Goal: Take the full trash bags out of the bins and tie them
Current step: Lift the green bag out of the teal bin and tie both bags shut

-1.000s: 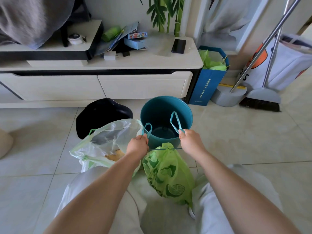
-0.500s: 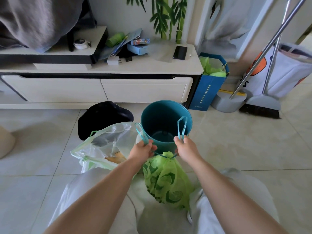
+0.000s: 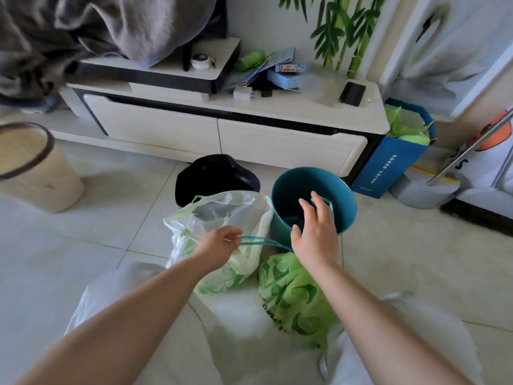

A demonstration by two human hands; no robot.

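A green lime-print trash bag (image 3: pixel 297 298) lies on the floor between my knees, its mouth cinched. My left hand (image 3: pixel 219 245) is closed on the bag's teal drawstring (image 3: pixel 263 241), pulled out to the left. My right hand (image 3: pixel 316 232) hovers over the teal bin (image 3: pixel 344 207) with fingers spread; a teal loop (image 3: pixel 324 201) shows behind its fingertips, and I cannot tell whether it touches them. A clear white bag (image 3: pixel 230 218) with a green drawstring stands open behind my left hand. The teal bin looks empty inside.
A black bin (image 3: pixel 213 176) lies behind the clear bag. A beige bin (image 3: pixel 33 173) stands at the left. A white TV cabinet (image 3: pixel 222 134) runs along the back. A blue paper bag (image 3: pixel 394 157), a dustpan (image 3: pixel 427 190) and a broom handle (image 3: pixel 472 148) stand at the right.
My left hand has pulled its drawstring loop out to the left. My right hand has opened and lifted over the teal bin. The view has swung left, showing the beige bin.
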